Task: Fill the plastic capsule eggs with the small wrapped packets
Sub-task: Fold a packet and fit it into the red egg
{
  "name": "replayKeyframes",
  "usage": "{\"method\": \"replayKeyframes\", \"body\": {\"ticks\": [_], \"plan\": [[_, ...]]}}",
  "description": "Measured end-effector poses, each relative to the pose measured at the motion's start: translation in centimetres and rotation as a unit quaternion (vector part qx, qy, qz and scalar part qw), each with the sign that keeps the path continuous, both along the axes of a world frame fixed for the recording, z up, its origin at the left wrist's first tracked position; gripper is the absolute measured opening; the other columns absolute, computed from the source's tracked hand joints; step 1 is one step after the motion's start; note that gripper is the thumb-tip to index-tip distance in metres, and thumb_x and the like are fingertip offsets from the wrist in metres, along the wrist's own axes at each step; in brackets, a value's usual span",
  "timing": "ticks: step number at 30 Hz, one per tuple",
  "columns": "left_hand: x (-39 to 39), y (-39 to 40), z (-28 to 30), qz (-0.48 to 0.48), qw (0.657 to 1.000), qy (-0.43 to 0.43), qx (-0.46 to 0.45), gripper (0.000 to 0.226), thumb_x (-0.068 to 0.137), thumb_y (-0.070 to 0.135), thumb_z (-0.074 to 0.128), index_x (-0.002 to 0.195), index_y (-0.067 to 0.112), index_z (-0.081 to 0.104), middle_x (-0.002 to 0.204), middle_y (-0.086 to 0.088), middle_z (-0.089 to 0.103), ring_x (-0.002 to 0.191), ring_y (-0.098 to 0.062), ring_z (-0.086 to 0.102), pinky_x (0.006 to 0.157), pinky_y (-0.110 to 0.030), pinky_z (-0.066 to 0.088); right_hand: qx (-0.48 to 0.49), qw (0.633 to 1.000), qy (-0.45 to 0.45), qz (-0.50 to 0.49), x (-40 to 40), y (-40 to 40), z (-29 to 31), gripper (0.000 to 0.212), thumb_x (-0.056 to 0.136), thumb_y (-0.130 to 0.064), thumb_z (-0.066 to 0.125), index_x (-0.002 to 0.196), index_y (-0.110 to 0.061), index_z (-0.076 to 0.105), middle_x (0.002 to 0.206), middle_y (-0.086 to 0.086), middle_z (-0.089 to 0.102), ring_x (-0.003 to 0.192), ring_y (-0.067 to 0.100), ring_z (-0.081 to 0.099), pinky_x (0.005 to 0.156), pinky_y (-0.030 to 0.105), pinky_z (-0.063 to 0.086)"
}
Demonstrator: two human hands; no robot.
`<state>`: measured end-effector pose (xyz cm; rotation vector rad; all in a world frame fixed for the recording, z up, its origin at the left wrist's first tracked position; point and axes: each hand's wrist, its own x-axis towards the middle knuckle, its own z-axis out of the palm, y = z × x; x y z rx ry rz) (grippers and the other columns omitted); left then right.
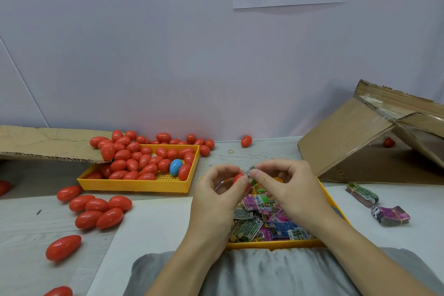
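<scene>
Small red plastic capsule egg [238,178] sits pinched in my left hand [213,196], grip narrow, thumb and curled fingers round it, most of the egg hidden. My right hand [288,190] pinches a small wrapped packet [249,173] between thumb and forefinger, grip tight, packet touching the egg's edge. Both are held above the yellow plastic tray of loose wrapped packets [276,244] near my lap. Further left, a second yellow perforated tray [134,185] holds many red eggs and one blue egg [175,167]. More red eggs lie loose on the grey counter [264,151]. Banded packet bundles [390,215] sit right, near a brown cardboard box [360,137].
</scene>
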<state>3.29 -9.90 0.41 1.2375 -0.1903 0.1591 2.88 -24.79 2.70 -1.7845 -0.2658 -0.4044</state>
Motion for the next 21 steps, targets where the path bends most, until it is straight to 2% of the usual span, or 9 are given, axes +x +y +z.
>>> {"method": "replayKeyframes", "body": {"ticks": [5, 12, 16, 21], "plan": [[-0.07, 0.13, 0.0, 0.014, 0.999, -0.003, 0.048, 0.028, 0.078, -0.001, 0.08, 0.097, 0.016, 0.067, 0.092, 0.003, 0.075, 0.085, -0.012, 0.073, 0.071, -0.02, 0.055, 0.008, 1.0, 0.016, 0.002, 0.13, -0.09, -0.01, 0.009, 0.084, -0.02, 0.077, 0.078, -0.027, 0.077, 0.074, -0.011, 0.074, 0.069, -0.001, 0.067, 0.056, 0.011, 0.048], [-0.37, 0.25, 0.14, 0.021, 0.996, -0.007, 0.083, 0.033, 0.075, 0.002, 0.083, 0.097, 0.021, 0.067, 0.092, 0.013, 0.073, 0.084, -0.007, 0.072, 0.071, -0.019, 0.055, 0.041, 0.998, 0.052, 0.002, 0.23, -0.11, -0.07, 0.005, 0.084, -0.022, 0.076, 0.084, -0.018, 0.078, 0.078, -0.004, 0.075, 0.065, 0.0, 0.064, 0.054, 0.016, 0.048], [-0.43, 0.21, 0.21, 0.023, 0.996, -0.009, 0.08, 0.034, 0.075, -0.002, 0.082, 0.098, 0.017, 0.067, 0.093, 0.011, 0.074, 0.082, -0.008, 0.072, 0.071, -0.019, 0.055, 0.048, 0.997, 0.065, 0.013, 0.17, -0.11, -0.02, 0.005, 0.086, -0.021, 0.075, 0.086, -0.016, 0.078, 0.078, -0.002, 0.075, 0.065, 0.0, 0.063, 0.055, 0.017, 0.048], [-0.47, 0.19, 0.28, 0.02, 0.996, -0.009, 0.081, 0.034, 0.074, -0.001, 0.083, 0.097, 0.019, 0.067, 0.094, 0.007, 0.074, 0.083, -0.01, 0.073, 0.072, -0.02, 0.056, 0.053, 0.996, 0.066, 0.023, 0.01, -0.11, 0.18, 0.004, 0.083, -0.022, 0.077, 0.086, -0.021, 0.08, 0.081, -0.005, 0.077, 0.065, -0.002, 0.065, 0.059, 0.012, 0.048]]}}
